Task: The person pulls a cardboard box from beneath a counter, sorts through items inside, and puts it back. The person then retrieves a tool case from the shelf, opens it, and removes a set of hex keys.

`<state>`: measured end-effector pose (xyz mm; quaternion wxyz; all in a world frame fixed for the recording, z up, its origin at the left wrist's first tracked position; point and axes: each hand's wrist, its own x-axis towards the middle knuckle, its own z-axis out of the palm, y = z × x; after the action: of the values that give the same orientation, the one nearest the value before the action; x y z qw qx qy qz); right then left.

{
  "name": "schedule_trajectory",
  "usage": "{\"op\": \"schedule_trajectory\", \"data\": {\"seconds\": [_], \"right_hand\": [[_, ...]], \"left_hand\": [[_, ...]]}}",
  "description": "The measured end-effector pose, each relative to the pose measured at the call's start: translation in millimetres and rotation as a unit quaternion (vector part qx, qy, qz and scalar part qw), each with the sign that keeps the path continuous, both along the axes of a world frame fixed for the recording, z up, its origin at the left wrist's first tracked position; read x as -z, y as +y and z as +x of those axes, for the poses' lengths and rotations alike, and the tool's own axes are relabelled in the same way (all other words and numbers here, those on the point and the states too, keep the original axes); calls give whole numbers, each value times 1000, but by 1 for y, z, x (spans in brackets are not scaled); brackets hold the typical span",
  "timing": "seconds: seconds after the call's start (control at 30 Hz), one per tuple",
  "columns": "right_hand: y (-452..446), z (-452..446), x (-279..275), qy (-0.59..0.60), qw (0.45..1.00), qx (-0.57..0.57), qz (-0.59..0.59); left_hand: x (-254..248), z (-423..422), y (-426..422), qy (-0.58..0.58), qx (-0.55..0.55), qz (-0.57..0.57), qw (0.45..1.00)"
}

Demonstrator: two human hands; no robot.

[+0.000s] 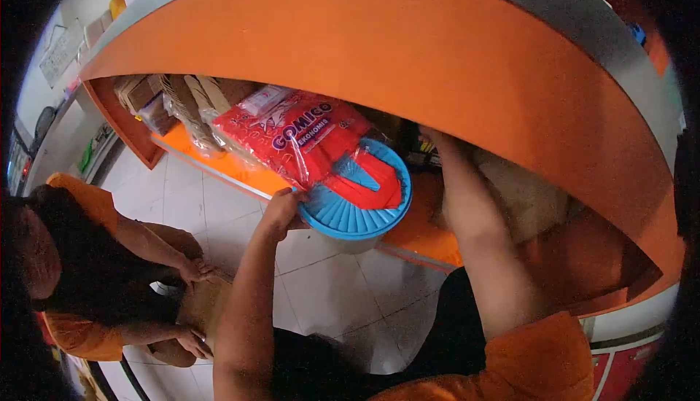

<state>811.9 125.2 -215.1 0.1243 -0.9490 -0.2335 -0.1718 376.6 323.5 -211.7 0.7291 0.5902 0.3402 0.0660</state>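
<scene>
A round tub with a ribbed blue lid (pixel 350 219) juts out from the orange shelf. My left hand (pixel 281 213) is closed at the left side of its rim. A red plastic-bag pack (pixel 292 135) printed "GOMICO EKONOMIS" lies tilted across the lid and the shelf, its handle end on the lid. My right hand (pixel 432 137) reaches under the orange counter panel, close to a dark printed package (pixel 421 154). Its fingers are hidden in shadow.
Brown paper packs (pixel 193 106) in clear wrap stand on the shelf's left. A large brownish item (pixel 521 189) is behind my right forearm. To the left, another person (pixel 95 248) in an orange-sleeved shirt holds brown cardboard (pixel 204 302) over the tiled floor (pixel 321 284).
</scene>
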Motion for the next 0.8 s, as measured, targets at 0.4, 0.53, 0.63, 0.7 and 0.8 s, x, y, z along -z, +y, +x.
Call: {"op": "schedule_trajectory", "data": {"seconds": [0.4, 0.53, 0.63, 0.7, 0.8], "right_hand": [[-136, -282, -7, 155, 987, -52, 3], [-178, -340, -23, 134, 988, -79, 9], [-186, -335, -1, 170, 976, -73, 116], [-183, -317, 33, 135, 982, -93, 92], [-186, -306, 17, 142, 981, -91, 99]], "left_hand": [[17, 1, 17, -21, 20, 88, 996], [21, 1, 16, -27, 25, 145, 989], [37, 4, 23, -26, -26, 200, 979], [6, -8, -7, -18, -41, 194, 980], [-16, -2, -28, 35, -38, 225, 973]]}}
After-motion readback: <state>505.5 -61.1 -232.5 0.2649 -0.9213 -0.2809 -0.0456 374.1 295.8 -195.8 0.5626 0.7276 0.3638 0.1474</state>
